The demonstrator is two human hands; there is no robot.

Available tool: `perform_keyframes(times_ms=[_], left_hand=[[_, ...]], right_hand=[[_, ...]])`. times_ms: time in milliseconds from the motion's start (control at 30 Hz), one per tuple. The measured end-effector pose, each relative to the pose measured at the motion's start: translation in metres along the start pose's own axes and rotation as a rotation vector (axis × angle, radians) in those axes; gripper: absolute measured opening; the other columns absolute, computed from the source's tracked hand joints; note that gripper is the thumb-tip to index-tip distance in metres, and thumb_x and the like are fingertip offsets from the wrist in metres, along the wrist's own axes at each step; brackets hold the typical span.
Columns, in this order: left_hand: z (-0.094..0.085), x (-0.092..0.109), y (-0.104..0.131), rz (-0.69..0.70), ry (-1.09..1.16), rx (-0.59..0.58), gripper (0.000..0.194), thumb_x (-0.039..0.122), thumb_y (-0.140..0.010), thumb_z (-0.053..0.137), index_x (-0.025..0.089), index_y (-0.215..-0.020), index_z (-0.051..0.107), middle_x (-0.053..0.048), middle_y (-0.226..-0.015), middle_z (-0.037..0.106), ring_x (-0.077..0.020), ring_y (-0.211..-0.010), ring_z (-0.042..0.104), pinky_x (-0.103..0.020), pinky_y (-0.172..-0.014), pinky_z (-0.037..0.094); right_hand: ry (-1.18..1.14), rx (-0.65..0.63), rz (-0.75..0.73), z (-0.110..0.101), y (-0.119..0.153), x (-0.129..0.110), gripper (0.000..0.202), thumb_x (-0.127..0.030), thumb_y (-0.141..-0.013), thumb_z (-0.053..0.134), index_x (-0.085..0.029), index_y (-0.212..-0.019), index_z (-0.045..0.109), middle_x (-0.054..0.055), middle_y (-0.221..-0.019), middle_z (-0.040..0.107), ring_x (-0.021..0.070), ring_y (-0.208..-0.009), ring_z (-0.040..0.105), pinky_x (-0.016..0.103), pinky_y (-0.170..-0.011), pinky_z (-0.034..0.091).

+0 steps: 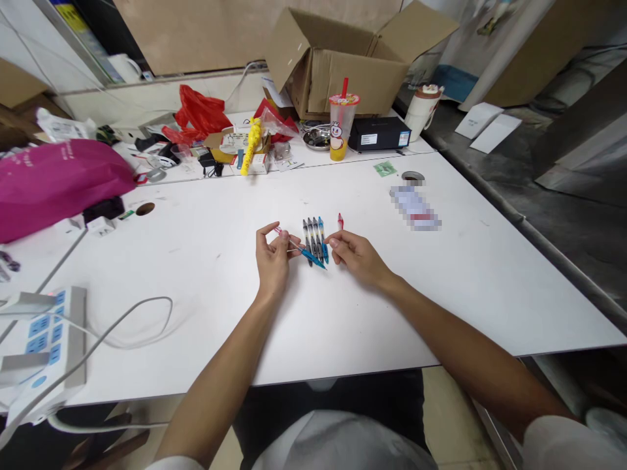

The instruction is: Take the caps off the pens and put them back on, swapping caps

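My left hand (pixel 273 258) is closed on a pen (pixel 311 256), thumb against fingers. The pen slants down to the right; its lower part is blue, its barrel looks clear, and its upper end is pinkish red. Behind its tip, several dark pens (pixel 309 230) lie side by side in a row, with a blue pen (pixel 321 230) at the row's right end. My right hand (pixel 360 256) is curled just right of that row, fingertips drawn together; anything between them is too small to make out. A red pen (pixel 340 220) shows just beyond its knuckles, partly hidden.
Farther back stand an open cardboard box (pixel 353 78), a drink cup with a red straw (pixel 337 130) and a black box (pixel 379 134). A tape roll (pixel 413 176) lies at the right. On the left are a magenta bag (pixel 63 183) and a power strip (pixel 73 333) with cables.
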State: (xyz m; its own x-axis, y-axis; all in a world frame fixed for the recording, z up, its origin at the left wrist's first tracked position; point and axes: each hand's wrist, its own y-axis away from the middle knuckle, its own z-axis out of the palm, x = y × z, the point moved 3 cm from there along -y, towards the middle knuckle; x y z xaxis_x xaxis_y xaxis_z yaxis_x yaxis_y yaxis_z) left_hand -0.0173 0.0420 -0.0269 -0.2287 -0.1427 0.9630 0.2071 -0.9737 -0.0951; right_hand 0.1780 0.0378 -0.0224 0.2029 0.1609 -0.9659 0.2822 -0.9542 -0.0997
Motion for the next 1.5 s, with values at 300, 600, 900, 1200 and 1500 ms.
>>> perform_keyframes(times_ms=[300,600,900,1200,1500], left_hand=[[0.004,0.003,0.002,-0.038,-0.035,-0.080,0.047,0.050,-0.087,0.075,0.026,-0.125,0.059,-0.001,-0.079,0.073,-0.0149,-0.069,0.071,-0.024,-0.062,0.055],[0.004,-0.003,0.002,-0.168,-0.027,-0.029,0.047,0.044,-0.095,0.068,0.024,-0.136,0.057,-0.015,-0.132,0.069,-0.0202,-0.097,0.074,-0.028,-0.072,0.060],[0.005,-0.002,0.002,-0.184,-0.079,-0.073,0.017,0.032,-0.094,0.064,0.020,-0.107,0.068,-0.012,-0.119,0.071,-0.0169,-0.086,0.073,-0.026,-0.066,0.056],[0.004,-0.004,0.001,-0.180,-0.070,-0.082,0.014,0.030,-0.094,0.064,0.020,-0.103,0.067,-0.010,-0.113,0.072,-0.0153,-0.080,0.071,-0.025,-0.063,0.054],[0.005,-0.001,0.003,-0.188,-0.064,-0.091,0.011,0.031,-0.094,0.064,0.020,-0.097,0.067,-0.009,-0.108,0.073,-0.0142,-0.078,0.070,-0.024,-0.061,0.053]], right_hand=[[0.231,-0.188,-0.005,0.014,0.009,-0.005,0.039,-0.052,-0.094,0.057,-0.021,-0.070,0.057,-0.005,-0.058,0.045,0.0118,-0.055,0.039,0.029,-0.056,0.028],[0.499,0.083,0.040,0.006,0.006,-0.006,0.047,-0.044,-0.095,0.054,-0.022,-0.055,0.040,-0.003,-0.052,0.044,0.0123,-0.052,0.035,0.031,-0.056,0.026],[0.699,0.101,0.125,-0.001,-0.002,0.014,0.055,-0.050,-0.097,0.055,-0.023,-0.050,0.045,0.002,-0.051,0.048,0.0152,-0.048,0.039,0.033,-0.056,0.026],[0.773,0.094,0.110,-0.006,-0.003,0.011,0.064,-0.064,-0.100,0.043,-0.023,-0.051,0.049,0.005,-0.052,0.053,0.0184,-0.051,0.045,0.034,-0.057,0.030],[0.891,0.211,0.234,-0.019,-0.009,0.020,0.035,-0.046,-0.092,0.061,-0.023,-0.065,0.059,0.008,-0.067,0.064,0.0244,-0.062,0.059,0.037,-0.065,0.038]])
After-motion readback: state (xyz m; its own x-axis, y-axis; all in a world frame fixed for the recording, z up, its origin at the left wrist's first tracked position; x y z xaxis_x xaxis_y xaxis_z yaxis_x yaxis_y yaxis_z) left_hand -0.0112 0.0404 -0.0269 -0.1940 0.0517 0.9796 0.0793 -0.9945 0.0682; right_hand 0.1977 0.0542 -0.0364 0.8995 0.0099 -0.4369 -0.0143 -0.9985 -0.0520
